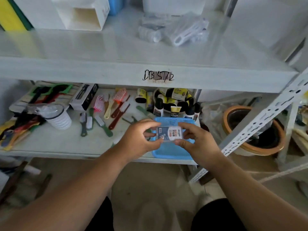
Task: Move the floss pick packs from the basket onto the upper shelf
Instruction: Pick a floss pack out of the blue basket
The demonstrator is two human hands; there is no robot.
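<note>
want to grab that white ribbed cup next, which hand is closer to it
Left. The left hand grips the pack's left end, on the side of the white ribbed cup; the right hand is farther right.

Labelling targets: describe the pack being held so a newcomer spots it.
On the lower shelf, find the blue plastic mesh basket. Above it, the left hand and right hand pinch a small clear floss pick pack, the only item with a blue-and-white label.

I pinch a clear floss pick pack point(168, 134) with a white, blue and red label over my blue perforated basket point(173, 152). Pink, red and green brushes point(116, 107) lie on the white lower shelf point(58, 142).
</note>
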